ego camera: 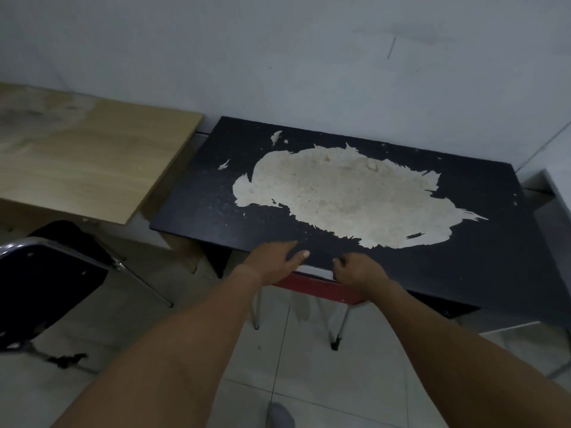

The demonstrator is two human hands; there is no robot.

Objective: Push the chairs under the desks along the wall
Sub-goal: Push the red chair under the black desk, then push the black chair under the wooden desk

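Where right grip [360, 270] clasps, chair [321, 288] (red) sits under desk [210, 193].

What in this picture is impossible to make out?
Head view, red chair: seat hidden under the black desk; only back rail and legs show.
Head view, black chair: cut off by the left edge, lower part blurred.
Head view, wooden desk: left end runs past the frame.
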